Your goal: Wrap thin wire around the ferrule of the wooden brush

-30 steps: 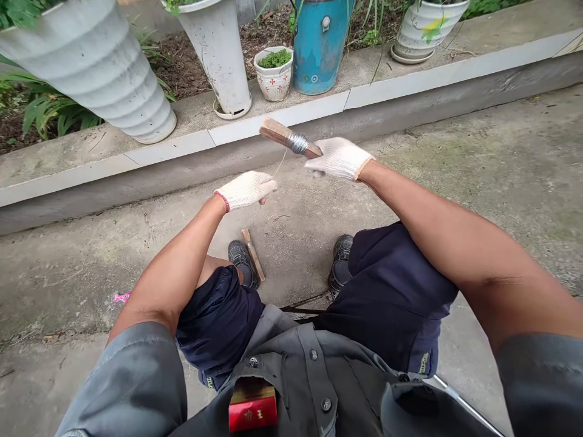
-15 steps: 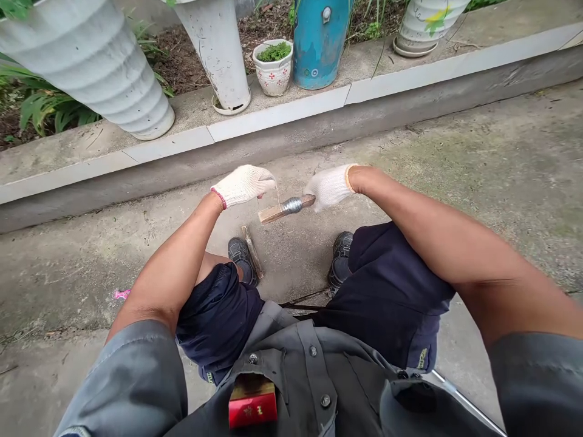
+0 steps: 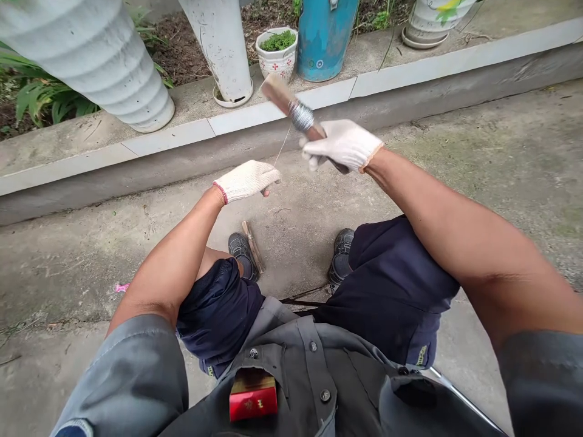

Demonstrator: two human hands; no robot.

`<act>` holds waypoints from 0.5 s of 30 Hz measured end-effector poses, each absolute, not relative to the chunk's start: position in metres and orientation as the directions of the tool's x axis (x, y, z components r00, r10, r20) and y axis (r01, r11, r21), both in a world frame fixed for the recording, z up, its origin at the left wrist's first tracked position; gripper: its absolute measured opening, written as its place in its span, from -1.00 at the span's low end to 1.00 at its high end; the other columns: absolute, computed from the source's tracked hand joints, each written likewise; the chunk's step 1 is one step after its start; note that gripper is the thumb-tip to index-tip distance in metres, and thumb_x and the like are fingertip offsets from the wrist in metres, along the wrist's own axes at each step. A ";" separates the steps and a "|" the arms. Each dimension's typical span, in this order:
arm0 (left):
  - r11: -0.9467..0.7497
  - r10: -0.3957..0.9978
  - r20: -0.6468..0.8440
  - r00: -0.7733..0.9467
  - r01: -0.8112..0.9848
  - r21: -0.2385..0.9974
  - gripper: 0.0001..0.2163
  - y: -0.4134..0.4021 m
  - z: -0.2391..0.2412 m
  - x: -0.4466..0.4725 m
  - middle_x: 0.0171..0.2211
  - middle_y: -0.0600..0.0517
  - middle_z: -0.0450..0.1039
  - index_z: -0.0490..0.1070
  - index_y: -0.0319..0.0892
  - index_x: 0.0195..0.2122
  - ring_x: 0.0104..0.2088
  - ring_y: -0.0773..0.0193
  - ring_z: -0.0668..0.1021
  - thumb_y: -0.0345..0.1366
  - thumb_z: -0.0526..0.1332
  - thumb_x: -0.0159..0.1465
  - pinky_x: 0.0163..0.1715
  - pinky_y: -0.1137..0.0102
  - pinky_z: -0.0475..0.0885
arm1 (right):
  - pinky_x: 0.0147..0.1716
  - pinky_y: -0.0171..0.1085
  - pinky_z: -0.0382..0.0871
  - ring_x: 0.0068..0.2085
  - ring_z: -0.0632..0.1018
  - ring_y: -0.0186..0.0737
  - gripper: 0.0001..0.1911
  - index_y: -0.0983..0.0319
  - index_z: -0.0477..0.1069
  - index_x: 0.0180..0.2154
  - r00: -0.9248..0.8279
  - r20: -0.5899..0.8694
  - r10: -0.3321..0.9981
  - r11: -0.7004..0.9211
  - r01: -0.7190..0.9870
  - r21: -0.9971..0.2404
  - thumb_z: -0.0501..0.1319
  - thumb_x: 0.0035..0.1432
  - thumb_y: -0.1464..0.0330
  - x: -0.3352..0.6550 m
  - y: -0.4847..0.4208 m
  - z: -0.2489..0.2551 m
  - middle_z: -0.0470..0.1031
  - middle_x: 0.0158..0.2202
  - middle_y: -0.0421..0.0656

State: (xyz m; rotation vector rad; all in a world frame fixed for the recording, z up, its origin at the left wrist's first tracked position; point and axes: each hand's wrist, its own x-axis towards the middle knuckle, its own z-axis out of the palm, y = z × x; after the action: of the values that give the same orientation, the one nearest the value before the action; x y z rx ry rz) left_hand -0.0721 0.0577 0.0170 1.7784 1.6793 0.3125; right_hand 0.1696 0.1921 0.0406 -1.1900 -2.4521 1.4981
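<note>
Both arms reached forward, stopping short of the concrete ledge (image 3: 168, 136). The gloved right hand (image 3: 342, 144) was raised, fist closed round a wooden stick (image 3: 274, 89) tilted up over the ledge, with a wire coil (image 3: 301, 115) wound on it. The left hand (image 3: 248, 180) sat lower, pinched shut on the thin wire (image 3: 282, 144) running up to the coil. On the ledge stood a ribbed white pot (image 3: 100, 60), a blue pot (image 3: 325, 36) and a small white pot (image 3: 277, 59) holding green sprouts.

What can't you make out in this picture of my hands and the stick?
Head view:
Wooden stick: near end hidden inside right hand; tip blurred.
Thin line: too fine to identify; end hidden in left hand.
Red box: print too small, pocket hides base.
Blue container: top cut off.
</note>
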 end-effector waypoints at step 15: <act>-0.004 0.979 -0.172 0.114 0.843 0.537 -0.67 0.055 0.028 -0.080 -0.43 -0.02 0.59 0.70 -0.17 -0.19 -0.32 0.10 0.62 -0.12 0.19 0.49 -0.22 0.28 0.40 | -0.03 -0.21 0.34 -0.14 0.54 -0.09 -0.86 0.36 0.55 -0.27 -0.488 -0.667 0.562 0.628 0.777 -0.039 0.39 0.07 0.49 0.171 0.203 0.000 0.40 -0.41 0.01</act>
State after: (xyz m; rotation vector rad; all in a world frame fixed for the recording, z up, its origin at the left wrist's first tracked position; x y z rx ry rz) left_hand -0.0805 0.0554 0.0278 1.8814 1.7641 0.3422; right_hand 0.1708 0.2035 -0.0001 -1.5779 -3.3690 0.6798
